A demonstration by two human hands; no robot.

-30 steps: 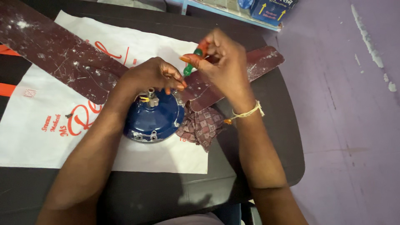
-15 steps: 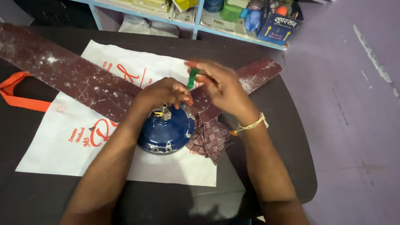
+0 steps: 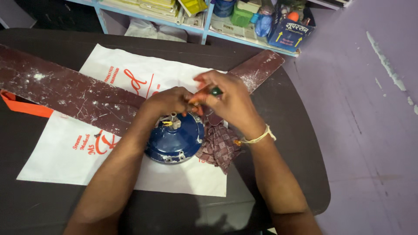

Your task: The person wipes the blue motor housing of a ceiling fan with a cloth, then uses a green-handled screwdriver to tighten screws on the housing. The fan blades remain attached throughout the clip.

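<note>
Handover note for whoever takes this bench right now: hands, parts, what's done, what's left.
Left hand: resting on top of the blue fan motor housing, by its centre shaft.
Right hand: gripping a green-handled screwdriver, pointed down at the housing's far edge.
Motor sits on a white printed bag on the dark table; a patterned cloth lies beside it.
Done: cannot tell.
Left: two dusty brown blades look still attached; the fastener under the driver is hidden by the hands.

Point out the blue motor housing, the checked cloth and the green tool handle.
blue motor housing point(image 3: 176, 141), head view, domed top.
checked cloth point(image 3: 220, 148), head view, middle fold.
green tool handle point(image 3: 216, 91), head view, butt end.
</note>
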